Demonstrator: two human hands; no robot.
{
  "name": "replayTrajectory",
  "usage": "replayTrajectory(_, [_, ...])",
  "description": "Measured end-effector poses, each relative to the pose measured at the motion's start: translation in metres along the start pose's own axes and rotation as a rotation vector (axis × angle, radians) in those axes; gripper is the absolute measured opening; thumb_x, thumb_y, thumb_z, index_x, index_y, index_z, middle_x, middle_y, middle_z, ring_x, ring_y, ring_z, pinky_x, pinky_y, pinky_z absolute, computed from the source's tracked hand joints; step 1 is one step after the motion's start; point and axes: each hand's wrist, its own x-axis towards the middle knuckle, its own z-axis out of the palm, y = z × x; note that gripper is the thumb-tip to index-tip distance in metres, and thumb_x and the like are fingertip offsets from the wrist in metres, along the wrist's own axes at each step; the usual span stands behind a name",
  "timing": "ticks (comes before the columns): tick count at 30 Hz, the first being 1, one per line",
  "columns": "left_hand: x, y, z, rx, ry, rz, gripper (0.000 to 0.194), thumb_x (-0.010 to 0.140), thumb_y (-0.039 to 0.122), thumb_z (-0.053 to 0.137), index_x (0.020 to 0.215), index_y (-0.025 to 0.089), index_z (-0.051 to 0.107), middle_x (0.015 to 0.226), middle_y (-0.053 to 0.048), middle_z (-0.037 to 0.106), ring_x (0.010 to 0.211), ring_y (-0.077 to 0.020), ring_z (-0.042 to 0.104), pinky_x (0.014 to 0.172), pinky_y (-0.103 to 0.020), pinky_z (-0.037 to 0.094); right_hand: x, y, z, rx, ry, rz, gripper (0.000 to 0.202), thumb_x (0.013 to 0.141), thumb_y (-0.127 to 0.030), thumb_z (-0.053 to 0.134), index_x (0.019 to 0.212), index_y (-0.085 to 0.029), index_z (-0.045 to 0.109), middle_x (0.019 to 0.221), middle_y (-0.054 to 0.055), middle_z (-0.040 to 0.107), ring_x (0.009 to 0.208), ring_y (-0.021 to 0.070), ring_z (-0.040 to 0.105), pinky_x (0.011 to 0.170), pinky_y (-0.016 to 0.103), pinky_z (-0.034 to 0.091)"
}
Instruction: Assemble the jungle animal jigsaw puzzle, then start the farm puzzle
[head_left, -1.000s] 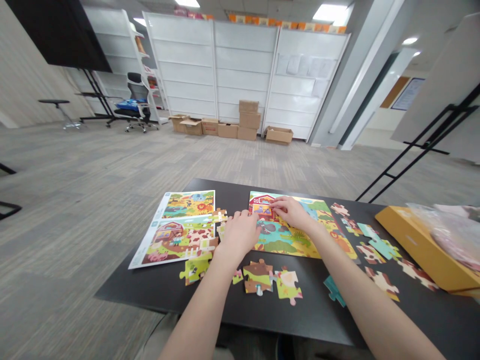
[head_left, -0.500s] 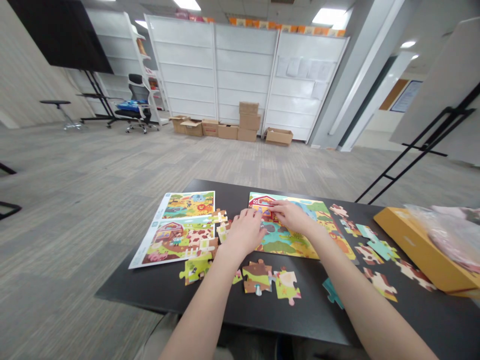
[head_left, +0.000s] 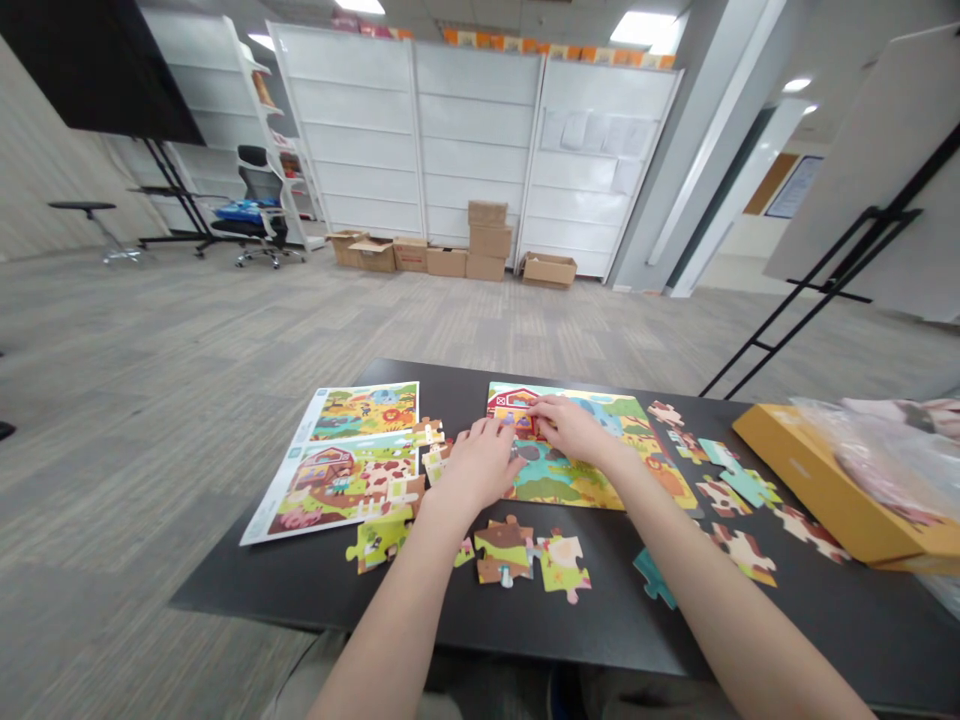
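Observation:
My left hand (head_left: 480, 462) rests at the left edge of the picture board (head_left: 577, 490), fingertips on red barn puzzle pieces (head_left: 513, 400) and thumb held apart. From the other side, my right hand (head_left: 576, 430) has its bent fingers closed at the right edge of a barn piece; the fingers hide part of it. The barn pieces lie over the board's upper left corner. Beside my left hand are fence-patterned pieces (head_left: 429, 432) and a green piece (head_left: 381, 540), partly over a printed picture sheet (head_left: 300, 462). Below lie a brown-and-green piece (head_left: 504, 550) and a pale green piece (head_left: 562, 562).
A teal piece (head_left: 654, 577) lies near my right forearm. Several cow-patterned pieces (head_left: 739, 550) and pale teal pieces (head_left: 739, 478) are spread right of the board. A yellow box (head_left: 832, 490) with clear plastic wrapping (head_left: 885, 450) stands at the black table's (head_left: 300, 590) right side.
The view has shifted slightly, moving the table's contents left in the picture. Both hands stay at the barn pieces, with the fingers only slightly moved.

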Motion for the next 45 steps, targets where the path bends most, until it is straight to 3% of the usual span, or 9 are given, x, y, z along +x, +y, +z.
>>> replayTrajectory(5, [0.002,-0.002,-0.001,-0.007,-0.033,0.0,0.038,0.098,0.04,0.052,0.129,0.018,0.057,0.144,-0.017,0.054,0.136,-0.0321,0.047,0.107,-0.049,0.044,0.001,0.002,-0.014,0.082,0.07,0.004,0.029,0.089,-0.018,0.058,0.112,-0.021,0.075,0.12,0.013,0.071,0.111,0.026,0.066,0.1,0.043,0.052])
replayTrajectory(9, [0.001,-0.004,-0.001,-0.02,-0.027,0.014,0.039,0.098,0.04,0.052,0.13,0.019,0.057,0.145,-0.016,0.054,0.137,-0.0316,0.046,0.107,-0.049,0.044,-0.013,0.027,-0.048,0.027,0.212,0.124,0.024,0.09,-0.025,0.058,0.104,-0.022,0.076,0.113,0.01,0.073,0.105,0.0259,0.068,0.098,0.043,0.052])
replayTrajectory(15, [0.001,-0.006,-0.001,-0.038,-0.022,0.013,0.045,0.098,0.04,0.052,0.137,0.018,0.053,0.147,-0.015,0.053,0.138,-0.032,0.047,0.108,-0.048,0.044,-0.076,0.096,-0.094,-0.23,0.346,0.728,0.032,0.086,-0.031,0.052,0.098,-0.018,0.079,0.102,0.012,0.077,0.097,0.0278,0.069,0.087,0.037,0.052])
replayTrajectory(17, [0.002,-0.007,-0.002,-0.043,-0.025,0.012,0.048,0.098,0.04,0.052,0.14,0.017,0.051,0.147,-0.016,0.052,0.138,-0.0321,0.047,0.109,-0.047,0.044,-0.098,0.111,-0.101,-0.284,0.315,0.906,0.034,0.085,-0.033,0.053,0.099,-0.017,0.079,0.098,0.014,0.078,0.094,0.03,0.07,0.081,0.037,0.052])
replayTrajectory(22, [0.004,-0.007,-0.003,-0.048,-0.008,0.007,0.044,0.098,0.037,0.053,0.138,0.018,0.054,0.146,-0.015,0.053,0.137,-0.0307,0.047,0.11,-0.045,0.043,-0.125,0.123,-0.111,-0.327,0.196,1.124,0.032,0.079,-0.039,0.06,0.096,-0.021,0.081,0.098,0.014,0.078,0.088,0.0328,0.071,0.066,0.037,0.051])
replayTrajectory(27, [0.003,-0.007,-0.004,-0.049,0.03,0.019,0.04,0.097,0.034,0.053,0.135,0.019,0.056,0.143,-0.013,0.056,0.134,-0.0289,0.049,0.112,-0.043,0.042,-0.123,0.126,-0.106,-0.279,-0.051,1.111,0.033,0.069,-0.051,0.072,0.084,-0.023,0.08,0.088,0.012,0.078,0.081,0.0316,0.072,0.06,0.035,0.05])
replayTrajectory(33, [0.001,-0.014,-0.006,-0.048,0.119,0.019,0.033,0.098,0.03,0.051,0.127,0.017,0.059,0.132,-0.014,0.063,0.127,-0.0281,0.054,0.108,-0.042,0.045,-0.124,0.133,-0.094,-0.301,-0.076,1.067,0.031,0.066,-0.05,0.076,0.084,-0.024,0.078,0.092,0.01,0.079,0.085,0.0281,0.073,0.064,0.032,0.051])
replayTrajectory(39, [-0.005,-0.019,-0.013,-0.068,0.195,-0.002,0.031,0.098,0.029,0.052,0.125,0.016,0.061,0.13,-0.012,0.065,0.122,-0.0273,0.058,0.104,-0.04,0.047,-0.123,0.14,-0.093,-0.26,-0.005,1.006,0.042,0.061,-0.043,0.08,0.094,-0.018,0.074,0.092,0.012,0.078,0.082,0.0295,0.072,0.063,0.033,0.051])
replayTrajectory(45, [-0.01,-0.023,-0.021,0.003,0.163,-0.092,0.028,0.099,0.024,0.047,0.122,0.019,0.063,0.12,-0.01,0.07,0.11,-0.0277,0.066,0.092,-0.039,0.051,-0.113,0.116,-0.106,-0.128,0.2,0.933,0.021,0.065,-0.035,0.075,0.079,-0.019,0.074,0.079,0.009,0.076,0.076,0.0261,0.071,0.065,0.033,0.05])
